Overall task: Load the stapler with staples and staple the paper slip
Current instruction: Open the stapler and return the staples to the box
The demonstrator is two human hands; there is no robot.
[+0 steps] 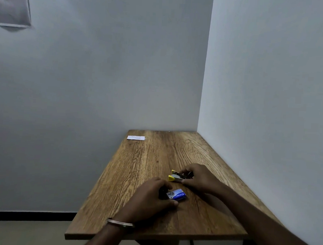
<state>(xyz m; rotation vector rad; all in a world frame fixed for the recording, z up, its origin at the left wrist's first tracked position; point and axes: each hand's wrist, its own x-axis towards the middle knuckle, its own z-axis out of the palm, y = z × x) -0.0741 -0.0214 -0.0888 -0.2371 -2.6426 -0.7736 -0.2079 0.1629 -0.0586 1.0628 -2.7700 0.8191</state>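
Here, stapler (176, 177) under right hand (197, 177) fingers.

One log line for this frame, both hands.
left hand: on staple box | right hand: gripping yellow stapler | paper slip: far corner, untouched

Left hand (153, 197) reaches in from 6 o'clock, palm down, fingers curled, thumb stretched toward 3 o'clock; right hand (199, 177) enters from 4 o'clock, forearm long, fingers bent and pinched toward 9 o'clock.

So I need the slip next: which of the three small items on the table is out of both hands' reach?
The white paper slip, alone at the table's far left corner.
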